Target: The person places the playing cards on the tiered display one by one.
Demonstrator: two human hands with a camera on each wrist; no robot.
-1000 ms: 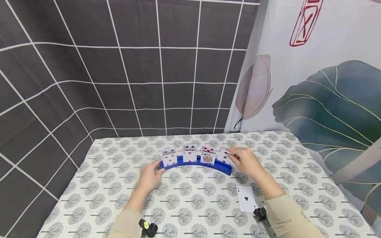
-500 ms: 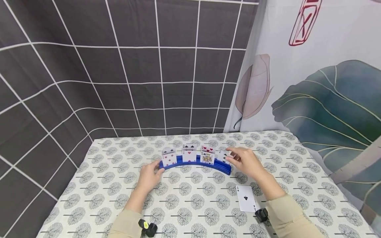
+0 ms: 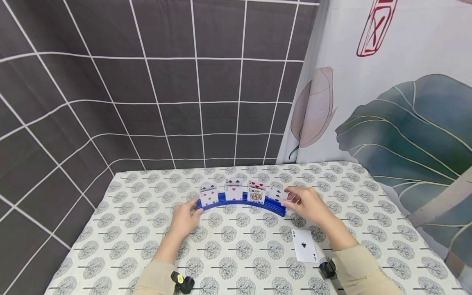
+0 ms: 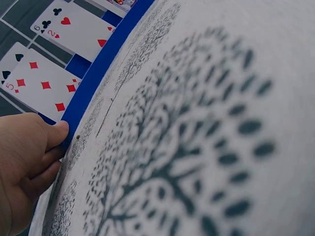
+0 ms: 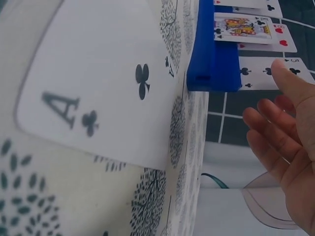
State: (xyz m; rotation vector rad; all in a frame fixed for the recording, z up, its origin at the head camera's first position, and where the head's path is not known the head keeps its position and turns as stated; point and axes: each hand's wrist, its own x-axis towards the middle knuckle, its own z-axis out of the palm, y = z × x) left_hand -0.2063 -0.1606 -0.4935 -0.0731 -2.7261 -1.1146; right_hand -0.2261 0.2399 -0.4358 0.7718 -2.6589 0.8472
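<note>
A curved blue card holder [image 3: 233,202] stands on the table with playing cards upright in its slots. My left hand [image 3: 186,217] grips its left end, thumb on the front face, beside the five of diamonds [image 4: 45,84]. At the right end, my right hand [image 3: 307,204] is by a clubs card [image 3: 276,192] in the rear slot. Its fingers [image 5: 275,128] are relaxed and spread, the thumb overlapping the card in the right wrist view; whether it touches cannot be told. The ace of clubs [image 3: 304,246] lies face up nearer the right sleeve.
Between the ends stand the two of hearts [image 4: 78,34] and a king of clubs [image 3: 256,195], with further cards behind them. A tree-print cloth [image 3: 228,250] covers the table. A dark gridded curtain [image 3: 177,82] and a floral curtain [image 3: 405,123] hang behind.
My right hand has let go of the clubs card, which stays standing in the holder, and has shifted slightly down and right. My left hand keeps its grip.
</note>
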